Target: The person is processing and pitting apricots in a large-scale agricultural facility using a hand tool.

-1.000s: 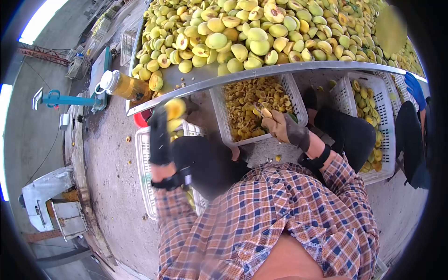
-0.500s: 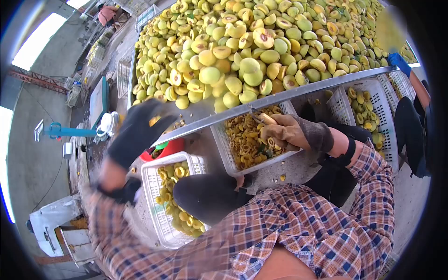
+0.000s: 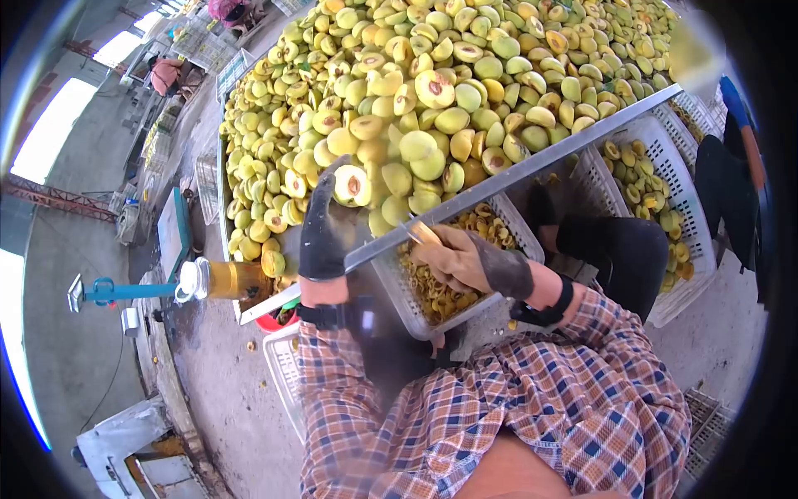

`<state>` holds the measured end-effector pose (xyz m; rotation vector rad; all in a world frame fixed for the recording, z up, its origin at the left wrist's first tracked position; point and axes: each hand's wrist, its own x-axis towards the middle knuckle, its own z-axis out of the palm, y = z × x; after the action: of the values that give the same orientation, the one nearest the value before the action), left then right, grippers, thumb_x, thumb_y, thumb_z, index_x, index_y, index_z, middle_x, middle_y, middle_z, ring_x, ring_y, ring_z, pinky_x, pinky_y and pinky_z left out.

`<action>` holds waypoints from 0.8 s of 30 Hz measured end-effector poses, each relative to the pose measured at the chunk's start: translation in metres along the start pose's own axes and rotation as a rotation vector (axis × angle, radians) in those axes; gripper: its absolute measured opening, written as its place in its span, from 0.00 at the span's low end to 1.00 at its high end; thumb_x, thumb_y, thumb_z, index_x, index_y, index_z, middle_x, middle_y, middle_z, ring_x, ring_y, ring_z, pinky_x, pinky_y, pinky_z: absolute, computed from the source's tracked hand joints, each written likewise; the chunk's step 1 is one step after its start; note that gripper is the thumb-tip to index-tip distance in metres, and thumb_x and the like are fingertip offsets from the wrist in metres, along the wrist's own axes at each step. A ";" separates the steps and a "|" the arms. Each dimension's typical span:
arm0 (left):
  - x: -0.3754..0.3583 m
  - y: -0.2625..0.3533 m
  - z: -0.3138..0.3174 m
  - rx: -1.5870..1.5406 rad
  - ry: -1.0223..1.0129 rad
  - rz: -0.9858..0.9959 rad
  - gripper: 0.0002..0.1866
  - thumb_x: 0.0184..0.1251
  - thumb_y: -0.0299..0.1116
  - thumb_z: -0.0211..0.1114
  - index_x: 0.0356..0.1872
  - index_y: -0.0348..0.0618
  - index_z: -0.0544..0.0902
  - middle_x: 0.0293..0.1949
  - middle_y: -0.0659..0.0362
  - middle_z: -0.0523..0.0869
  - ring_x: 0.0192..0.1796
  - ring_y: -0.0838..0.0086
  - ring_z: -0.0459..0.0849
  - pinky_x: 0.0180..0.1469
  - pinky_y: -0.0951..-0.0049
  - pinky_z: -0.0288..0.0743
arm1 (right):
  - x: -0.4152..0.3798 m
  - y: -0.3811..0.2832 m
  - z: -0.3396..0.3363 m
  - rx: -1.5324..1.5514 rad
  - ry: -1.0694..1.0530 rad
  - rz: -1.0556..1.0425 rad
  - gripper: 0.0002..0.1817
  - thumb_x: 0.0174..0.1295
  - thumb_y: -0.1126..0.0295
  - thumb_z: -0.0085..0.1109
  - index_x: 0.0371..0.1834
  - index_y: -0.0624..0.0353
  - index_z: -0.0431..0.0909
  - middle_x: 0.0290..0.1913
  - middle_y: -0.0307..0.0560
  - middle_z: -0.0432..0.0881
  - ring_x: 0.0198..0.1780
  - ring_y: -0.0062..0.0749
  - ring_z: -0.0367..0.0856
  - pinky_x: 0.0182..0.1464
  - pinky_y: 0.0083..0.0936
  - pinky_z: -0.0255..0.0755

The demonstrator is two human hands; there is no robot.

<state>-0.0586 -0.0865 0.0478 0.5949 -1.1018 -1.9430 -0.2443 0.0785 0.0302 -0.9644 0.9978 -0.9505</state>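
My left hand (image 3: pixel 324 229), in a black glove, is at the table's near edge, its fingers along the side of a halved peach (image 3: pixel 353 185) whose cut face and brown pit hollow show. My right hand (image 3: pixel 461 258), in a tan and dark glove, is closed around the wooden handle of a small pitting tool (image 3: pixel 426 234). The tool's metal end points toward the table's metal rim (image 3: pixel 532 173). A big heap of green-yellow peach halves (image 3: pixel 490 79) covers the table. Under my right hand sits a white crate (image 3: pixel 399 303) of pits and scraps.
A crate of peach halves (image 3: pixel 640 179) stands to the right, near a co-worker's blue sleeve (image 3: pixel 736 104). At the table's left corner is an amber jug (image 3: pixel 233 279) with a white lid. Another white crate (image 3: pixel 287 366) is partly hidden by my left arm. People crouch far back.
My left hand has swung from the lower left up to the fruit heap and taken a peach half. My right hand has shifted left, still holding the tool. The view has turned slightly.
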 end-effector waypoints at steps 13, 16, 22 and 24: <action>-0.093 -0.034 0.045 -0.075 0.135 0.150 0.20 0.81 0.44 0.43 0.53 0.39 0.75 0.48 0.52 0.83 0.51 0.66 0.82 0.58 0.66 0.75 | -0.004 0.023 0.048 -0.441 0.135 -0.478 0.16 0.70 0.60 0.52 0.50 0.61 0.71 0.31 0.63 0.77 0.33 0.58 0.76 0.39 0.36 0.74; -0.090 -0.052 0.026 0.644 0.259 0.437 0.23 0.82 0.47 0.40 0.54 0.38 0.75 0.47 0.54 0.83 0.45 0.66 0.83 0.53 0.68 0.77 | -0.011 0.023 0.054 -0.436 0.149 -0.491 0.17 0.70 0.59 0.52 0.52 0.61 0.71 0.31 0.63 0.79 0.34 0.59 0.80 0.38 0.38 0.74; -0.108 -0.026 0.056 0.943 0.171 0.576 0.22 0.75 0.30 0.57 0.65 0.34 0.66 0.47 0.53 0.83 0.45 0.64 0.83 0.50 0.66 0.79 | -0.014 0.026 0.052 -0.421 0.071 -0.475 0.18 0.71 0.58 0.51 0.53 0.61 0.70 0.34 0.65 0.79 0.36 0.59 0.80 0.40 0.40 0.74; -0.105 -0.028 0.058 0.512 0.186 0.389 0.20 0.75 0.29 0.56 0.64 0.34 0.67 0.44 0.53 0.83 0.43 0.65 0.83 0.46 0.67 0.80 | -0.017 0.019 0.051 -0.421 -0.003 -0.453 0.19 0.72 0.60 0.52 0.58 0.61 0.69 0.29 0.49 0.77 0.33 0.35 0.80 0.36 0.29 0.73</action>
<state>-0.0526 0.0360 0.0538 0.7488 -1.4786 -1.2497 -0.1962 0.1099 0.0287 -1.5909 1.0182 -1.1293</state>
